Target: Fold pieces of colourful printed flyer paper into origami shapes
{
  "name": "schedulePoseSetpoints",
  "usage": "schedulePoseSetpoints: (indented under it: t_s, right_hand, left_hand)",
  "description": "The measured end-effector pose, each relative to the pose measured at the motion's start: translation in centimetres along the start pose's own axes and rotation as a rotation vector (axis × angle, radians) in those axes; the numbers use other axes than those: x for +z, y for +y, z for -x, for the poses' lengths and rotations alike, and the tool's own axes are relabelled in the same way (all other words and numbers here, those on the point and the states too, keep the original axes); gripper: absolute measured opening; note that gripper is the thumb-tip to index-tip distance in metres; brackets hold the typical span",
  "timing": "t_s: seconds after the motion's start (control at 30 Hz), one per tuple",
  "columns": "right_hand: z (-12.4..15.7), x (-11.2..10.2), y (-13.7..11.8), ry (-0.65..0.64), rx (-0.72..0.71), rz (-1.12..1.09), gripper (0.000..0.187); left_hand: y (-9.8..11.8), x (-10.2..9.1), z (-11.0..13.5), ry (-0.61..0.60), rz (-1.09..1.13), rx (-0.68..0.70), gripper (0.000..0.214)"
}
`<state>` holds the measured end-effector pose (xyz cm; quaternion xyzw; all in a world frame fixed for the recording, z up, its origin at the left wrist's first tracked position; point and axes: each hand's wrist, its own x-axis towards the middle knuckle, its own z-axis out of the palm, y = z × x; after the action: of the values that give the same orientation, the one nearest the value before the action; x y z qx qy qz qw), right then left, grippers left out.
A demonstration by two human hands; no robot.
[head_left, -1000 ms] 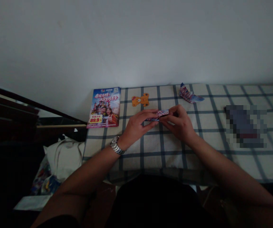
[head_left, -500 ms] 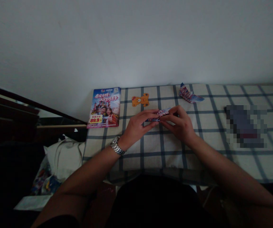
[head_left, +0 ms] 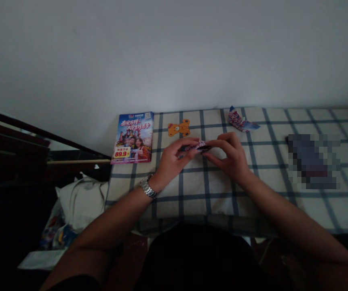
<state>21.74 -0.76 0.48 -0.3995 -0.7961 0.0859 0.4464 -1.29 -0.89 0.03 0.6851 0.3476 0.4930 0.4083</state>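
Over the checked tablecloth, a small piece of folded printed paper is held between my two hands. My left hand, with a metal watch on its wrist, pinches the paper's left side between thumb and fingers. On the right side, the fingers and thumb of my right hand close on it. Its full shape is partly hidden by the fingers. Beyond my right hand lies a folded paper shape in the same blue and pink print, with pointed ends.
A stack of printed flyers lies at the table's left end. An orange bear picture shows on the cloth. To the right is a blurred-out dark object. A white bag stands below on the left, and a wall runs behind.
The folded paper has turned and shifted slightly left between my hands, showing a dark opening. My right fingers have moved left along it, and my left fingers are more bent.
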Motion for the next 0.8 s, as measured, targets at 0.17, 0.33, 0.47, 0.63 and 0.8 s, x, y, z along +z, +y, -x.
schedulePoseSetpoints:
  t_s: [0.17, 0.33, 0.47, 0.63, 0.8]
  right_hand:
    - [-0.28, -0.34, -0.12, -0.026, 0.076, -0.09, 0.025]
    - [-0.16, -0.09, 0.04, -0.231, 0.29, -0.451, 0.028]
    - [-0.08, 0.11, -0.05, -0.319, 0.46, -0.678, 0.033]
    - [-0.13, 0.15, -0.34, -0.397, 0.566, -0.843, 0.038]
    - [-0.06, 0.43, -0.18, -0.308, 0.593, -0.834, 0.041]
  left_hand:
    - [0.08, -0.2, -0.09, 0.021, 0.093, -0.049, 0.021]
    - [0.19, -0.26, -0.27, -0.012, 0.168, -0.059, 0.023]
    - [0.33, -0.41, -0.39, -0.025, 0.17, -0.079, 0.026]
    - [0.15, -0.48, -0.41, -0.022, 0.137, -0.087, 0.029]
    - [-0.64, -0.21, -0.35, 0.08, 0.154, -0.112, 0.046]
